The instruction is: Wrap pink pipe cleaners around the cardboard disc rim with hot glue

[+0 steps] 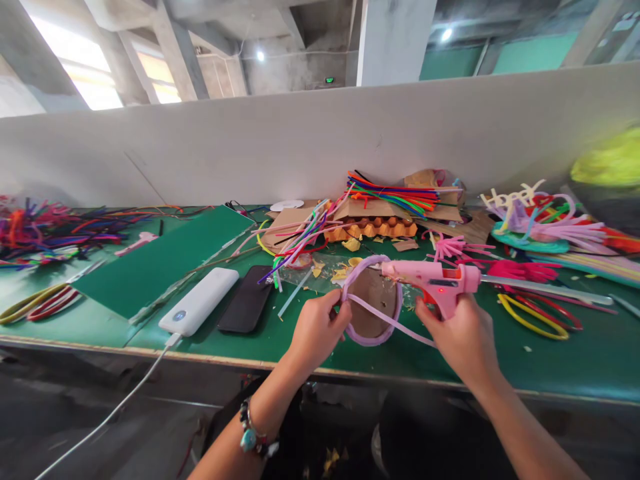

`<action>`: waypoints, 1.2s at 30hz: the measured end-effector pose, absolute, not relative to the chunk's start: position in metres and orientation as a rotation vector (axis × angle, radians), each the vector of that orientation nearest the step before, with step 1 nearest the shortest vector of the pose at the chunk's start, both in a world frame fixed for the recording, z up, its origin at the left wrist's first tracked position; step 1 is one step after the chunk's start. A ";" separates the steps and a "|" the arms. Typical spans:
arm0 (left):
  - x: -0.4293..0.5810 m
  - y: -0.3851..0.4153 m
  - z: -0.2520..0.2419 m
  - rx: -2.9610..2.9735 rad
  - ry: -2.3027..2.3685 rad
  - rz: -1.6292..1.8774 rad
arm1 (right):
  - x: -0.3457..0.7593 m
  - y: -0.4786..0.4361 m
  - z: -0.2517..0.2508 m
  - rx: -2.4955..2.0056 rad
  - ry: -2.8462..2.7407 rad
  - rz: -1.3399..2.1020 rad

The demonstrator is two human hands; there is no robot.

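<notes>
A pink glue gun (pixel 440 283) is gripped by my right hand (pixel 463 340), its nozzle at the upper rim of a cardboard oval (pixel 373 300). A clear glue stick (pixel 530 287) sticks out of the gun's back end. Lilac pipe cleaner (pixel 353 277) runs round the oval's edge. My left hand (pixel 320 327) pinches the left rim of this oval. From those fingers a loose length of lilac pipe cleaner (pixel 395 322) slants across the oval toward my right hand. Part of the oval's far side is hidden behind the gun.
An orange egg carton (pixel 375 229) lies at the back under bundled pipe cleaners (pixel 395 193). To the left are a white power bank (pixel 200 300) with a cable, a black phone (pixel 246 299) and a green board (pixel 165 260). More pipe cleaners (pixel 545 227) pile up at the right.
</notes>
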State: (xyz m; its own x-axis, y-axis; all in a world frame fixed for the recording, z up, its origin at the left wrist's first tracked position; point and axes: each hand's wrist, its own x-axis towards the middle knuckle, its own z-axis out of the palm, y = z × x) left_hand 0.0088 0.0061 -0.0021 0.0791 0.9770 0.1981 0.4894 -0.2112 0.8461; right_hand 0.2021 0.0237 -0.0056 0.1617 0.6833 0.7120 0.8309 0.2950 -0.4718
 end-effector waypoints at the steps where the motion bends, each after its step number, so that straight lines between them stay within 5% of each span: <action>1: 0.009 0.006 -0.002 1.768 1.449 1.058 | 0.202 0.024 -0.005 -1.437 -1.564 -0.186; 36: 0.009 0.007 -0.001 1.786 1.434 1.039 | 0.208 0.024 -0.005 -1.447 -1.510 -0.216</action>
State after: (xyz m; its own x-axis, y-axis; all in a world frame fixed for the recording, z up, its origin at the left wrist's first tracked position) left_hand 0.0086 0.0068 -0.0011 0.1025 0.9750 0.1970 0.4911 -0.2218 0.8424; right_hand 0.2075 0.0245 -0.0047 0.2070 0.6564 0.7254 0.8335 0.2700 -0.4821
